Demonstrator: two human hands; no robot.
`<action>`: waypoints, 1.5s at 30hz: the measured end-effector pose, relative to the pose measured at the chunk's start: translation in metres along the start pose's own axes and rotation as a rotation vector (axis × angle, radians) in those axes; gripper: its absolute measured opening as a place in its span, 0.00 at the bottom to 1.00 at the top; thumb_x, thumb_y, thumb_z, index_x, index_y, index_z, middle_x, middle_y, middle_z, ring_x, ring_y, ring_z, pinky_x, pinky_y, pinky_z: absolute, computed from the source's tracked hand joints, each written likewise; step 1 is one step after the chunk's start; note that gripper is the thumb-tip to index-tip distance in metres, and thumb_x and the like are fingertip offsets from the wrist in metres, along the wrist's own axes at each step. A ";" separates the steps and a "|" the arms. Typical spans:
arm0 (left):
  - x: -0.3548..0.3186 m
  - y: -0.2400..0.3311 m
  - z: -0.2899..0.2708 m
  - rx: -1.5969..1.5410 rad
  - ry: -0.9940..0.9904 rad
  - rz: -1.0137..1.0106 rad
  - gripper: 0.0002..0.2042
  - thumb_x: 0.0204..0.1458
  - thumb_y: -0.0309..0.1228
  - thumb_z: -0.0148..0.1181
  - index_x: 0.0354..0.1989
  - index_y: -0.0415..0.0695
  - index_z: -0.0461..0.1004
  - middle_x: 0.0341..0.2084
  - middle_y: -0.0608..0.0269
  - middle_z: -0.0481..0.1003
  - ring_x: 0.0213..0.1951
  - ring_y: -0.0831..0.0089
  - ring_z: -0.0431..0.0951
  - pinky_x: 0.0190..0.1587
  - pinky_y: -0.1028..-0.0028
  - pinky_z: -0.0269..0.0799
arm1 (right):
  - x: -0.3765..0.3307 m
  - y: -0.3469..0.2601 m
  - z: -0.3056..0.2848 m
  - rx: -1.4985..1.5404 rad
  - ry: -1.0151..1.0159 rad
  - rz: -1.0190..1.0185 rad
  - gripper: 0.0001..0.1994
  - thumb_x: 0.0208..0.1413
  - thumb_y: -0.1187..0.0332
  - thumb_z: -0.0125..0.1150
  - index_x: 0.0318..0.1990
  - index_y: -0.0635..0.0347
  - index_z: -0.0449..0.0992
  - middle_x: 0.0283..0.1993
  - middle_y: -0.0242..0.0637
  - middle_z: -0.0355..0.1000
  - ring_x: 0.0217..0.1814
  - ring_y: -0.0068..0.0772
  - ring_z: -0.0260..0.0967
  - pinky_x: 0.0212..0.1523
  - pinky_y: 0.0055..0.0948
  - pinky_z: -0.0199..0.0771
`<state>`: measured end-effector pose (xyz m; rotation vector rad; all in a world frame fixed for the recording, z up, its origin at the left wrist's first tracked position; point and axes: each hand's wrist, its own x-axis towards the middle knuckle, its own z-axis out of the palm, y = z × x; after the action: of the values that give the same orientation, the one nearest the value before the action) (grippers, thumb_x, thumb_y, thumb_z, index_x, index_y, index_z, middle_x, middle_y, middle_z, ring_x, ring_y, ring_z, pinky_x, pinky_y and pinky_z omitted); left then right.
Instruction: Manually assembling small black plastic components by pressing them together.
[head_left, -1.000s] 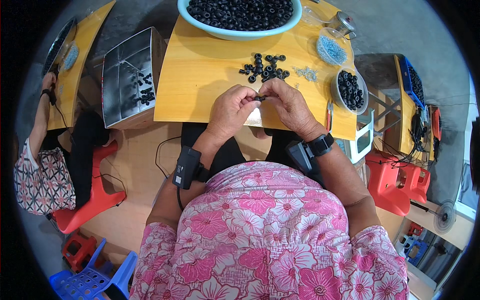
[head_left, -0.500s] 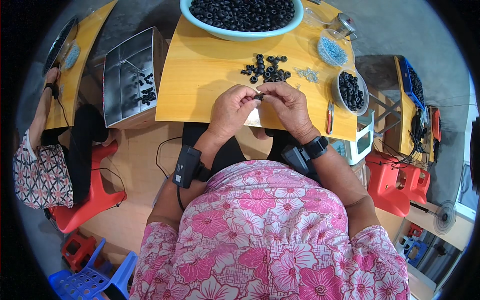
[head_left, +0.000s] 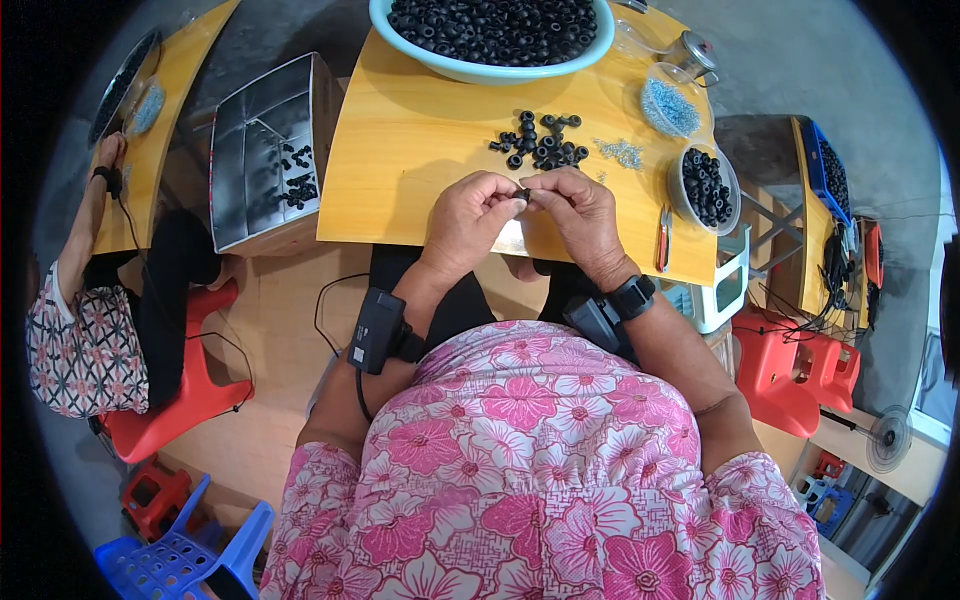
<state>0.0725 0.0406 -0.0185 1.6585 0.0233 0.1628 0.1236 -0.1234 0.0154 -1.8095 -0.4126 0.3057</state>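
L hand [head_left: 463,222] & R hand [head_left: 578,222] both pinched on small black piece [head_left: 522,195], over near edge of table [head_left: 385,185]. Prob. best: brace w/ L, fine work w/ R — loose black rings [head_left: 547,153] at 1 o'clock, clear bits [head_left: 622,153] at 2.

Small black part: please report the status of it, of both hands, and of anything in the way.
Left hand and right hand pinched at small black part. Fingers partly hide it. Loose black pieces lie just beyond.
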 end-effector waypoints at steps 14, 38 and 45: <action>0.000 -0.002 -0.005 -0.163 -0.063 -0.066 0.06 0.53 0.25 0.60 0.36 0.35 0.75 0.29 0.62 0.78 0.33 0.79 0.78 0.37 0.79 0.73 | -0.003 0.000 0.005 0.173 0.015 0.035 0.07 0.57 0.75 0.58 0.40 0.67 0.80 0.35 0.34 0.72 0.38 0.25 0.72 0.41 0.22 0.71; -0.001 0.013 -0.010 0.036 -0.114 0.025 0.07 0.50 0.23 0.63 0.36 0.36 0.79 0.29 0.66 0.72 0.31 0.79 0.71 0.36 0.80 0.68 | 0.011 0.002 -0.025 0.725 -0.447 0.551 0.13 0.60 0.68 0.58 0.45 0.71 0.73 0.37 0.38 0.73 0.36 0.27 0.73 0.44 0.29 0.78; -0.001 0.013 -0.010 0.056 -0.122 0.029 0.08 0.49 0.23 0.63 0.38 0.36 0.79 0.28 0.67 0.70 0.31 0.79 0.71 0.36 0.80 0.68 | 0.010 0.013 -0.029 0.716 -0.506 0.583 0.14 0.61 0.64 0.58 0.43 0.70 0.74 0.38 0.38 0.76 0.36 0.28 0.74 0.45 0.31 0.77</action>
<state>0.0693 0.0493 -0.0047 1.7223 -0.0895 0.0835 0.1457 -0.1474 0.0107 -1.0892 -0.0769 1.1724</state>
